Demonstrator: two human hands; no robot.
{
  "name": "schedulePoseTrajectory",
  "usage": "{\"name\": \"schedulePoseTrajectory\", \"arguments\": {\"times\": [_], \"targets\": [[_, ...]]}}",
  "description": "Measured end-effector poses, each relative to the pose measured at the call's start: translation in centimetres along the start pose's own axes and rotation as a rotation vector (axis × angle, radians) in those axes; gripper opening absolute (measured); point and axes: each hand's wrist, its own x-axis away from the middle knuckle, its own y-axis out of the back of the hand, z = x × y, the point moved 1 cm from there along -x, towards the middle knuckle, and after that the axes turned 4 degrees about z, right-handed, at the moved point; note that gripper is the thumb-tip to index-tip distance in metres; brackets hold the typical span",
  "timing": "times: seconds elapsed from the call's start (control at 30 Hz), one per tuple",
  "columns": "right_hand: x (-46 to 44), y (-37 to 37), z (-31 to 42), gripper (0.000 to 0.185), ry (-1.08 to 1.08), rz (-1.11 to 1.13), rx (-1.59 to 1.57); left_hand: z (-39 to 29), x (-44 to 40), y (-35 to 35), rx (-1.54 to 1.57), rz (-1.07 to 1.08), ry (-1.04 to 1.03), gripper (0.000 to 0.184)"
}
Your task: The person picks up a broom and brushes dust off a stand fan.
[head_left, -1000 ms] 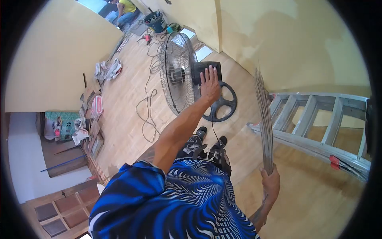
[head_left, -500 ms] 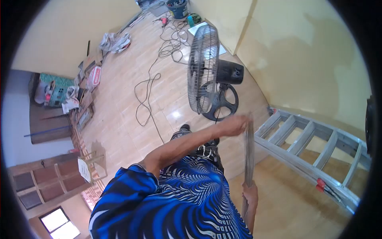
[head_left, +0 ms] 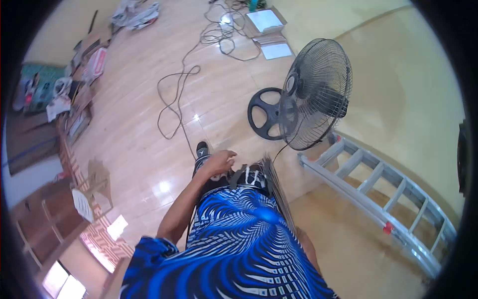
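Note:
My left hand (head_left: 221,162) hangs over my left leg, its fingers loosely apart with nothing visible between them. Beside my right hip, a bundle of thin grey strips (head_left: 280,192) slants down. My right hand (head_left: 302,240) is around its lower part, mostly hidden by my blue patterned shirt (head_left: 239,234). In front of me to the right stands a black fan (head_left: 318,94) with its wire cage tilted up and a round spoked base (head_left: 266,114). Neither hand touches the fan.
An aluminium ladder (head_left: 373,184) leans at the right by the yellow wall. A long cable (head_left: 177,102) lies looped on the floor. Open cardboard packs (head_left: 269,32) are ahead; boxes and wrappings line the left, with a small chair (head_left: 89,199) nearer.
My left hand has left the fan, passed by the upper strips and dropped to my leg. The strips are lower, with their tips downward. The fan cage has turned the other way.

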Motion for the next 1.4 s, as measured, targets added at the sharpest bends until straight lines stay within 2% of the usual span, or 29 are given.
{"name": "schedulePoseTrajectory", "arguments": {"times": [0.07,0.13,0.23,0.33,0.53,0.57,0.63,0.67,0.73,0.77,0.83,0.87,0.93,0.97,1.0,1.03,1.07,1.1,1.13,1.2,1.23,1.33,1.4], "targets": [[-0.4,-2.7,8.7,0.046,0.005,-0.025,0.244,4.5,1.5,3.8,0.042,0.012,0.091,0.035],[-1.0,-5.3,15.9,0.049,-0.044,0.019,0.259,6.9,4.2,7.1,0.087,0.05,0.183,0.035],[-3.4,-8.3,20.7,0.054,0.015,-0.063,0.271,9.4,5.7,14.1,0.072,0.107,0.24,0.035],[-4.1,-10.5,27.5,0.055,0.035,-0.227,0.221,12.9,3.8,19.1,0.011,0.134,0.223,0.035],[-8.3,-16.7,27.9,0.054,0.031,-0.494,-0.126,13.4,-7.2,27.4,-0.171,0.154,-0.05,0.032],[-9.2,-18.7,28.7,0.053,-0.071,-0.469,-0.106,13.5,-8.8,30.0,-0.189,0.173,-0.07,0.032],[-10.6,-20.4,29.8,0.051,-0.104,-0.423,-0.273,14.3,-11.4,32.3,-0.243,0.223,-0.027,0.031],[-11.8,-22.3,32.3,0.05,-0.122,-0.401,-0.361,16.0,-12.9,35.3,-0.272,0.253,-0.009,0.031],[-17.2,-25.2,33.9,0.05,-0.008,-0.363,-0.688,18.4,-16.0,39.8,-0.26,0.285,0.052,0.03],[-17.9,-26.2,35.1,0.05,0.012,-0.31,-0.745,20.4,-15.2,41.8,-0.25,0.331,0.112,0.029],[-19.6,-29.2,35.2,0.051,0.025,-0.28,-0.859,26.6,-16.6,45.2,-0.448,0.319,-0.026,0.03],[-21.1,-30.9,34.1,0.053,0.009,-0.302,-0.928,26.5,-16.9,45.8,-0.459,0.361,0.031,0.03],[-17.1,-29.5,38.6,0.054,-0.115,-0.427,-0.592,30.8,-17.4,48.5,-0.473,0.438,0.077,0.031],[-15.3,-28.7,40.7,0.054,-0.128,-0.452,-0.655,33.2,-17.8,49.6,-0.364,0.491,0.173,0.03],[-15.0,-28.6,42.0,0.054,-0.179,-0.474,-0.671,38.7,-18.5,50.7,-0.226,0.511,0.156,0.029],[-15.1,-28.8,43.0,0.053,-0.23,-0.492,-0.687,37.1,-18.8,51.3,0.171,0.571,0.338,0.027],[-15.1,-29.4,43.9,0.052,-0.283,-0.504,-0.704,35.6,-20.0,53.3,0.117,0.671,0.395,0.023],[-16.7,-31.0,44.5,0.05,-0.249,-0.545,-0.775,34.7,-20.8,54.7,0.256,0.62,0.494,0.022],[-16.7,-30.6,45.7,0.05,-0.271,-0.641,-0.708,34.1,-22.1,55.1,0.396,0.561,0.586,0.021],[-22.1,-34.1,45.7,0.049,-0.308,-0.767,-0.843,35.5,-27.1,57.1,-0.045,0.708,0.401,0.025],[-23.6,-34.4,47.8,0.048,-0.314,-0.766,-0.942,32.5,-29.3,58.2,-0.149,0.71,0.454,0.03],[-26.2,-33.6,55.5,0.046,-0.329,-0.748,-1.251,29.9,-37.1,63.1,-0.384,0.828,0.189,0.036],[-27.9,-33.3,60.5,0.04,-0.341,-0.726,-1.422,26.5,-41.0,67.0,-0.402,0.773,0.079,0.036]]}}
